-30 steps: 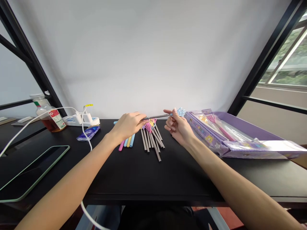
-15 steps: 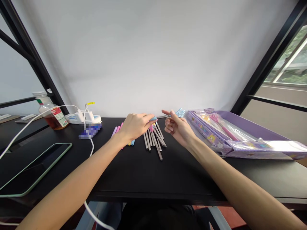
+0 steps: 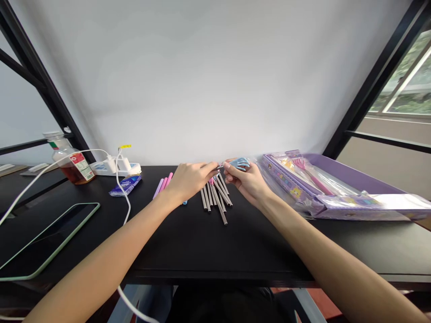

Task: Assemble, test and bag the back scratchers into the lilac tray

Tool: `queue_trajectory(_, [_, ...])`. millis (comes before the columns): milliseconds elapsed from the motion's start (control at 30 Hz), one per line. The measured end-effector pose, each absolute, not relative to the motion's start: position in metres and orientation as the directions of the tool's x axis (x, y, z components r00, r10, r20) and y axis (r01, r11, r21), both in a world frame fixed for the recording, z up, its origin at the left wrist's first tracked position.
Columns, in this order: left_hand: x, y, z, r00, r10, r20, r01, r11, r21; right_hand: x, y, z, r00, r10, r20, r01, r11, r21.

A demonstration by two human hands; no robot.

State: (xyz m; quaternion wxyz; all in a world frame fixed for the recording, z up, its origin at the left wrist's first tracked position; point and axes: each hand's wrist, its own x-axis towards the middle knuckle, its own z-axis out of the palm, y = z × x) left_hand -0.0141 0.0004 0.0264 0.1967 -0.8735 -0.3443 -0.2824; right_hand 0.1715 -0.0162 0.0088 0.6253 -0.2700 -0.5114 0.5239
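Over the far part of the black desk, my left hand point(image 3: 189, 180) is closed round one end of a back scratcher, whose short metal rod point(image 3: 220, 168) shows at the fingertips. My right hand point(image 3: 248, 183) pinches the other end, just below the light blue hand-shaped head point(image 3: 240, 163). Its handle end is hidden in my left hand. Beneath and between the hands lies a fanned pile of silver metal tubes point(image 3: 215, 197). Several pink and purple tube-like handles point(image 3: 164, 185) lie beside my left wrist, and a blue tip point(image 3: 185, 202) peeks out below it.
On the right is an opened purple box point(image 3: 303, 197) with a pink scratcher point(image 3: 313, 176) in clear plastic. To the left are a phone point(image 3: 50, 237), a bottle of brown liquid point(image 3: 72, 163), a blue packet point(image 3: 126, 185) and a power strip point(image 3: 134, 168) with white cables.
My right hand has closed from a loose, pointing pose onto the back scratcher near its blue head. The head now sits closer to my left hand, and less rod shows.
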Motion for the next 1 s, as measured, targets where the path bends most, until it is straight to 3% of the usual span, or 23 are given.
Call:
queue_trajectory(67, [-0.015,0.002,0.027,0.615,0.501,0.609,0.712,-0.685,-0.156,0.174,-0.014,0.010,-0.043,0.936,0.350,-0.352,0.314,-0.882])
queue_trajectory(133, [-0.026,0.008,0.032,0.612,0.543,0.575,0.728,-0.671,-0.140,0.187,-0.009,0.016,0.101,0.934,0.342,-0.386,0.354,-0.852])
queue_trajectory(233, [-0.053,0.021,0.042,0.569,0.637,0.520,0.769,-0.637,-0.062,0.222,0.000,0.030,0.503,0.819,0.276,-0.514,0.540,-0.667])
queue_trajectory(300, [-0.066,0.026,0.047,0.557,0.660,0.504,0.765,-0.644,-0.002,0.239,0.004,0.037,0.638,0.749,0.179,-0.547,0.605,-0.579])
queue_trajectory(433, [-0.054,0.022,0.047,0.596,0.583,0.553,0.729,-0.681,-0.068,0.225,0.001,0.032,0.424,0.890,0.168,-0.638,0.425,-0.642])
queue_trajectory(567, [-0.034,0.014,0.043,0.610,0.549,0.572,0.741,-0.651,-0.165,0.191,-0.005,0.023,0.133,0.951,0.278,-0.498,0.307,-0.811])
queue_trajectory(800, [-0.074,0.031,0.055,0.548,0.707,0.447,0.807,-0.587,-0.062,0.234,0.006,0.028,0.437,0.854,0.282,-0.437,0.476,-0.763])
queue_trajectory(1000, [-0.040,0.019,0.052,0.616,0.560,0.554,0.750,-0.633,-0.194,0.214,-0.002,0.027,0.263,0.920,0.290,-0.511,0.388,-0.767])
